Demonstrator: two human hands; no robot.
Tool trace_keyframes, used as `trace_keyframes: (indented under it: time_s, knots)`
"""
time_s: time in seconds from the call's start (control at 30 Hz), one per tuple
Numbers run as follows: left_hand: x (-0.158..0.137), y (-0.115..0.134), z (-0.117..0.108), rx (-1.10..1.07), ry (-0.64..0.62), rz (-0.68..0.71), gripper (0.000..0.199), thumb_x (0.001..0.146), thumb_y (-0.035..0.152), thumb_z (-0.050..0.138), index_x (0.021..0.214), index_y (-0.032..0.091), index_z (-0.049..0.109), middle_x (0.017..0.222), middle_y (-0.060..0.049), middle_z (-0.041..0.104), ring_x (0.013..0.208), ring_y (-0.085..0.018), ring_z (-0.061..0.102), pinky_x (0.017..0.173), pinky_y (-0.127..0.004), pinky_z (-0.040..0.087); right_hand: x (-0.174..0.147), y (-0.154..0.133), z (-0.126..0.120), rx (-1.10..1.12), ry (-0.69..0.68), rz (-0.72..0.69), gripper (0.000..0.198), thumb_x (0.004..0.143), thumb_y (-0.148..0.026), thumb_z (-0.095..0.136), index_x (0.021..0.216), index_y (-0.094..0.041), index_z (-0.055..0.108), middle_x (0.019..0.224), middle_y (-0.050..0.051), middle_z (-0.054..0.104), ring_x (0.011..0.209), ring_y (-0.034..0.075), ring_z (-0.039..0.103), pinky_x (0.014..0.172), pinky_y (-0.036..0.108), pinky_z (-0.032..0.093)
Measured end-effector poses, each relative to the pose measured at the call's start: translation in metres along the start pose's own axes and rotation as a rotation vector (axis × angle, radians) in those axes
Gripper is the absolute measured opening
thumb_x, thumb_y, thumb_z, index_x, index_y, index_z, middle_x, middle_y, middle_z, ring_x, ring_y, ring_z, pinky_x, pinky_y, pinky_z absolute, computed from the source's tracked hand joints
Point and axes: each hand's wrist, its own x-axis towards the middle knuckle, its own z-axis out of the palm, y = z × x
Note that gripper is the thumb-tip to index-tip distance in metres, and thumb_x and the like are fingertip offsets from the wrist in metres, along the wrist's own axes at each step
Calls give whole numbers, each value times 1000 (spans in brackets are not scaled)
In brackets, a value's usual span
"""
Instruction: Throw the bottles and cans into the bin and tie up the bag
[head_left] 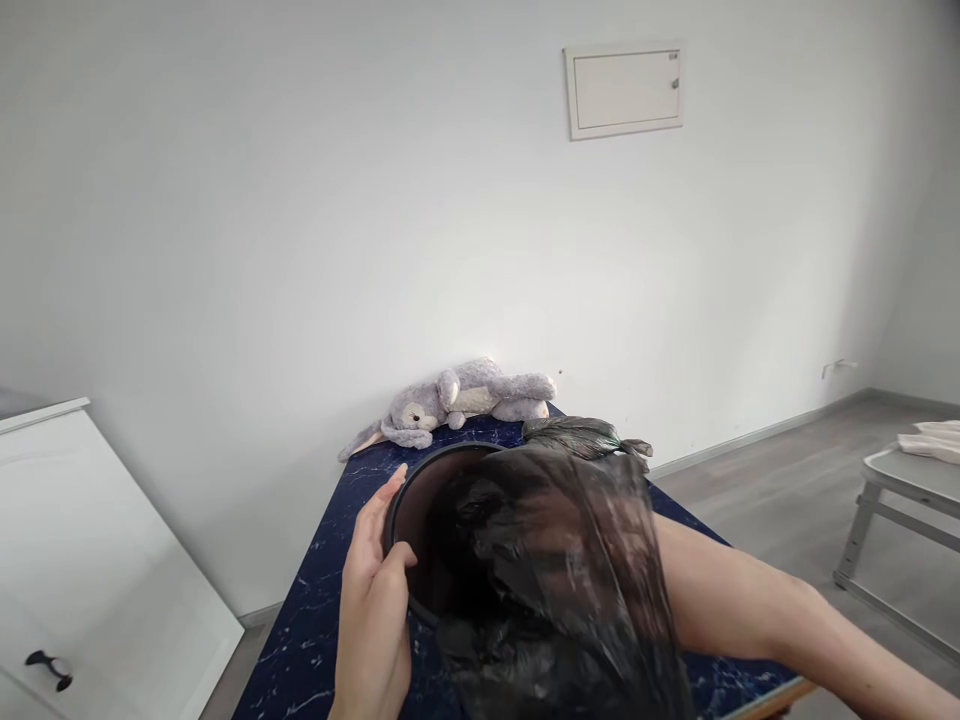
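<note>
A round dark bin (411, 530) with a black rim stands on the blue marbled tabletop, its open mouth toward me. My left hand (377, 575) grips the bin's left rim, thumb over the inner edge and fingers along the outside. A thin black plastic bag (570, 640) drapes over the bin's right side and partly into its mouth. Inside the bag is my right hand (559, 530), dimly seen through the film, with the bare forearm coming in from the right. Its fingers are hidden by dark plastic.
A grey plush rabbit (472, 392) lies on its side against the wall at the table's (311, 590) far end. Beside it is a knotted dark plastic bag (581, 436). A white cabinet (105, 560) stands left; a grey folding table (911, 480) bearing white cloth is right.
</note>
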Motion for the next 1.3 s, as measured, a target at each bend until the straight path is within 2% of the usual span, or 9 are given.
trace_keyframes:
  time_s: [0.27,0.47,0.57,0.67,0.73,0.83,0.93,1.03,1.3]
  knots:
    - [15,-3,-7,-29,-8,-245,67,83,22,63,146,42,59,169,3,43,151,-36,48,105,-43,62,-9,8,-3,-94,69,32,48,109,-26,49,157,-33,49,155,6,60,147,28,53,119,41,51]
    - [24,-11,-14,150,-117,-189,58,99,40,54,156,39,44,173,-5,37,157,-37,37,100,-44,65,-4,-3,13,-262,145,-90,53,107,-14,45,158,-29,42,152,7,62,145,23,56,133,50,30]
    - [13,-12,-15,344,22,134,52,102,48,54,153,37,45,176,-6,27,161,-39,27,106,-50,60,-2,-11,22,-317,180,-130,41,106,-14,49,145,-23,56,150,10,64,143,22,57,132,47,32]
    - [-12,-3,-12,420,156,757,34,101,27,57,134,34,55,167,-6,43,161,-34,30,120,-54,46,2,-19,31,-325,213,-170,29,104,-14,50,128,-19,67,146,14,66,142,22,58,129,40,37]
    - [-30,7,-9,479,76,1114,28,97,11,53,115,31,59,144,-4,67,150,-27,48,123,-53,41,7,-22,35,-306,229,-193,27,104,-15,49,124,-16,69,145,16,66,144,21,57,127,37,39]
    - [-46,22,-6,673,-209,1409,29,92,6,51,104,31,59,115,2,81,126,-18,69,122,-43,39,15,-20,39,-261,229,-238,30,104,-16,49,127,-13,68,146,18,65,145,22,55,128,38,39]
    - [-41,29,-8,794,-361,1509,41,85,6,55,117,31,61,111,3,83,116,-16,75,121,-38,40,19,-12,41,-223,201,-223,30,104,-15,48,126,-15,68,144,14,67,140,21,60,128,40,39]
    - [-27,26,-16,811,-327,1516,46,81,8,54,121,29,64,93,4,83,100,-19,78,118,-41,42,20,-2,43,-221,215,-92,29,108,-19,47,125,-22,69,134,7,73,130,19,67,127,41,42]
    - [0,16,-42,957,-159,1459,19,85,11,59,78,28,61,61,6,64,72,-20,62,110,-50,38,16,34,46,-391,403,234,33,110,-39,47,135,-27,65,145,11,67,132,36,65,106,60,58]
